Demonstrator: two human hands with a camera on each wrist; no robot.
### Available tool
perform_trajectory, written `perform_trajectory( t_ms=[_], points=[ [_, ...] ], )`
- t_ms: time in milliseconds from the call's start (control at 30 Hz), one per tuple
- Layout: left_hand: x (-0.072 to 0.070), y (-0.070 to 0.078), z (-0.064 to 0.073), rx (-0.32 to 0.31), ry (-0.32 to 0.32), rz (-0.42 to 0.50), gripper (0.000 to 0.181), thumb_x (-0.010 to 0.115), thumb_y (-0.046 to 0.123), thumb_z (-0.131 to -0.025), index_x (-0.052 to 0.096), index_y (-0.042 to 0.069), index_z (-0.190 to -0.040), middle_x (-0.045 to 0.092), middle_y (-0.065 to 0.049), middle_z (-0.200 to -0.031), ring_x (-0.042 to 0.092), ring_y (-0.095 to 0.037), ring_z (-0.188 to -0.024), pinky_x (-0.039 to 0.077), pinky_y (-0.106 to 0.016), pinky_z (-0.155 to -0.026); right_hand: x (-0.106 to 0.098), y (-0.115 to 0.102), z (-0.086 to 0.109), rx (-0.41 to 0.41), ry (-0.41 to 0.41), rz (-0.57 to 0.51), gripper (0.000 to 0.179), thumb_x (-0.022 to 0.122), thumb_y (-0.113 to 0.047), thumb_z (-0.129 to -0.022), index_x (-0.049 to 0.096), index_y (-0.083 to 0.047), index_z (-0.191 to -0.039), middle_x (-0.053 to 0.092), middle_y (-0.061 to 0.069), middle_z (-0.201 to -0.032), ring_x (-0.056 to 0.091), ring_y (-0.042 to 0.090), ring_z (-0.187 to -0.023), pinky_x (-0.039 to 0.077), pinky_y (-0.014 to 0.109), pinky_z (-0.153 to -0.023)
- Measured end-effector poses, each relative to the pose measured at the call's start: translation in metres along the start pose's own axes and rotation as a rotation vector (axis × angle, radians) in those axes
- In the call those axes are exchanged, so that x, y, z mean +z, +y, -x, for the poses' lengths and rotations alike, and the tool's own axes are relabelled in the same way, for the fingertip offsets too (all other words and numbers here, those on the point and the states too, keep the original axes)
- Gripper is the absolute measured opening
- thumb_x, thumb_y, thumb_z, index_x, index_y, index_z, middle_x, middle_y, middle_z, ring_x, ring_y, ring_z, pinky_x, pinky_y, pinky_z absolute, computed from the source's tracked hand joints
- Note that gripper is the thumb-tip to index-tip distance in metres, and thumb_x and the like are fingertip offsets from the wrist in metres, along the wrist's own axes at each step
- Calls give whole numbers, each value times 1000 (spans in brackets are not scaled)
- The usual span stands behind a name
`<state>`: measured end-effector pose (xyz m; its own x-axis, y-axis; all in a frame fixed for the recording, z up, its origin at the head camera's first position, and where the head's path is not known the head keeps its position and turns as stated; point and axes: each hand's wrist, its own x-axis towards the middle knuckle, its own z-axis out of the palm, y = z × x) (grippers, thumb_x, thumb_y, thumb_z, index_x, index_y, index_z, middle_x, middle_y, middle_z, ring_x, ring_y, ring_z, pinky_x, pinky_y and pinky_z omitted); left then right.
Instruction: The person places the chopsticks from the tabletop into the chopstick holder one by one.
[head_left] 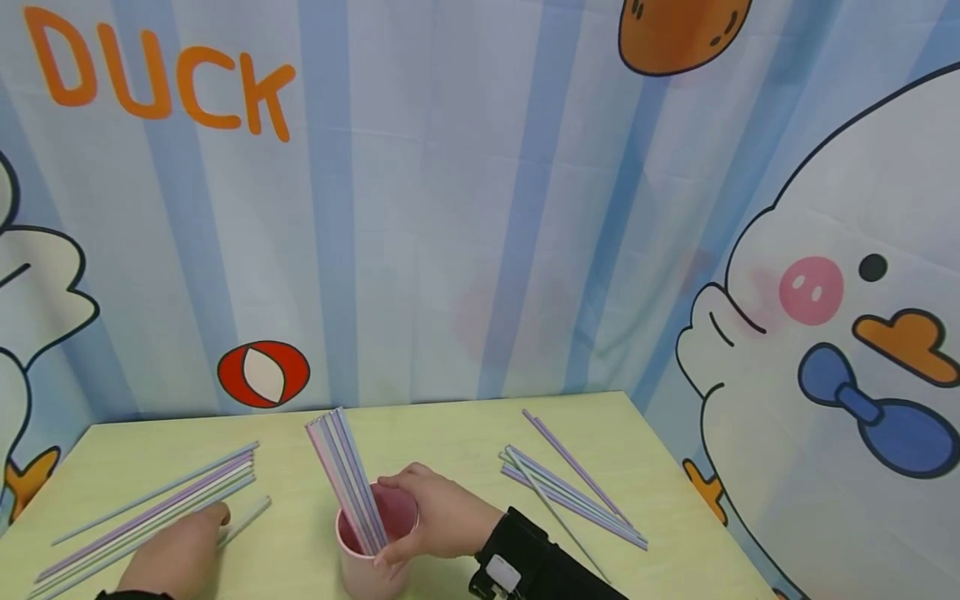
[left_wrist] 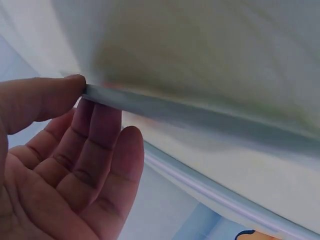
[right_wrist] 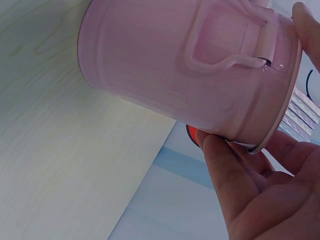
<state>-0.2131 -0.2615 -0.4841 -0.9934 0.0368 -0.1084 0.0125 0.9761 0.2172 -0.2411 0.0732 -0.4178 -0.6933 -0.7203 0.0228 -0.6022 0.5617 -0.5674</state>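
Observation:
My right hand (head_left: 442,512) grips the rim of a pink metal pail (head_left: 375,575), thumb on the near side and fingers around the far side. A wire handle (right_wrist: 225,65) hangs against the pail's wall in the right wrist view. Several pastel straws (head_left: 348,483) stand in the pail, leaning left, their lower ends hidden inside. On the left, my left hand (head_left: 180,550) pinches a pale green-grey straw (left_wrist: 200,120) between thumb and fingertips, low over the table. Beside that hand lies a loose row of purple, white and green straws (head_left: 150,517).
Another group of straws (head_left: 570,492) lies on the right of the pale wooden table (head_left: 450,433), a few of them crossing. Behind the table's far edge hangs a blue striped curtain (head_left: 450,208) with duck prints.

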Motion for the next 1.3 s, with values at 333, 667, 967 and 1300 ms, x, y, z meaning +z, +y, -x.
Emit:
perform_trajectory(
  t_ms=[333,667,967,1300],
  points=[
    [-23,20,-1,28,119,31,34,55,8,-84,47,-3,-115,59,-12,-96,54,-19,-75,46,-44,-70,-1,-1,1,-4,-3,16,84,70,-60,-61,46,-19,-131,48,-10,-110,46,1,-96,40,17,-79],
    [-49,33,6,25,152,150,58,59,13,-82,30,-1,-130,49,-3,-79,42,-15,-59,37,-31,-51,0,0,0,-1,2,14,86,71,-60,-60,45,-19,-132,48,-10,-109,46,1,-95,40,17,-79],
    [-75,49,13,59,264,298,54,58,15,-84,30,-1,-128,50,-4,-87,51,-16,-70,46,-29,-55,-1,-1,1,4,-3,-10,85,71,-58,-60,46,-18,-131,48,-10,-108,46,1,-94,40,18,-78],
    [-103,70,24,116,423,499,52,49,23,-91,25,-1,-131,48,-9,-101,58,-18,-79,47,-33,-60,0,1,0,6,-2,-20,85,71,-59,-60,46,-20,-131,48,-10,-109,47,2,-94,40,18,-79]
  ],
)
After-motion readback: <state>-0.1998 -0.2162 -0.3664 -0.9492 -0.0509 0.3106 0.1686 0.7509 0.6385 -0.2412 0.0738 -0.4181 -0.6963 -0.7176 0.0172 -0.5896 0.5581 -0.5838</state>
